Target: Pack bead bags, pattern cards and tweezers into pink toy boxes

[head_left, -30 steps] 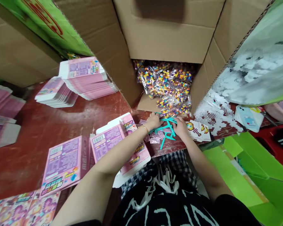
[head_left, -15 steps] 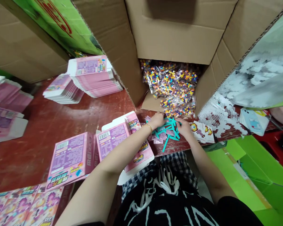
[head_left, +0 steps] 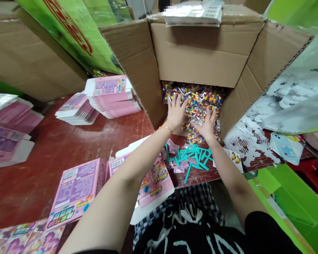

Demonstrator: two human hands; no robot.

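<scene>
Clear bags of small coloured beads [head_left: 198,102] fill the bottom of an open cardboard box [head_left: 201,56]. My left hand [head_left: 176,113] rests at the left of the bags, fingers spread, palm down. At their right front is my right hand [head_left: 207,124], its fingers apart as well. Both seem to touch the bags, though the fingertips' exact contact is hard to make out. Just below the hands, teal plastic sticks [head_left: 193,157] lie in a loose heap at the table edge. Small pink packets [head_left: 179,167] sit among and beside the sticks.
Pink printed boxes [head_left: 76,190] lie left of my forearm, with stacks of flat cartons [head_left: 112,100] farther back on the red table [head_left: 69,141]. White mesh pieces [head_left: 243,144] spread at right, near a printed card [head_left: 234,158]. A green box [head_left: 294,197] stands lower right.
Both hands have left the teal sticks and moved forward over the bead bags, fingers now spread. The sticks lie a little more spread out. The view has tilted up slightly.
</scene>
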